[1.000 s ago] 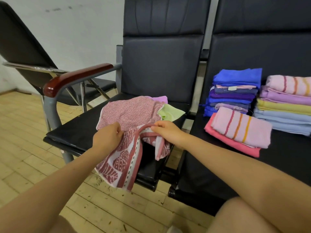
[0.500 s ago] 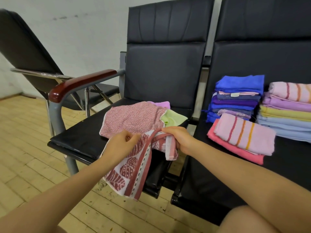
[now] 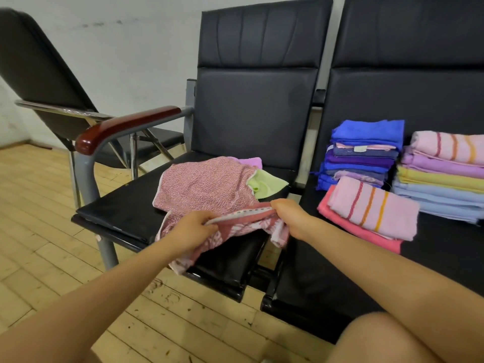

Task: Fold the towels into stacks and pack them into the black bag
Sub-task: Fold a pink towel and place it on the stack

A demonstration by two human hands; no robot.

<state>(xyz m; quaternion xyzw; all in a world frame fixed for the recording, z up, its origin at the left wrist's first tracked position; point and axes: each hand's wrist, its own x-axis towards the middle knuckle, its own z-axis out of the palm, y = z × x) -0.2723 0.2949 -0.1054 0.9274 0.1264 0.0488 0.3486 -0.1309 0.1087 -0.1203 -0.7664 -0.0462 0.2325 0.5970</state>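
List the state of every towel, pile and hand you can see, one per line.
Left hand: grips the red patterned towel's edge.
Right hand: pinches the same edge.
Red patterned towel: unfolded, crumpled on the left seat, edge pulled taut.
Green towel: unfolded, partly under it.
Purple towel: unfolded, mostly hidden.
Blue stack: folded.
Pastel stack: folded.
Pink striped towel: folded, atop a coral towel.

Landmark: black padded seat (image 3: pixel 125 205) with a high backrest, mid-frame.
Armrest: red-brown wood (image 3: pixel 125 127) on a grey metal tube, at the seat's left edge.
Neighbour seat: black seat (image 3: pixel 445 258), just right of it.
Folding chair: black chair (image 3: pixel 39 69), behind-left.
Floor: pale wooden boards (image 3: pixel 39 231), below-left.
Wall: white, scuffed (image 3: pixel 131 48), behind.
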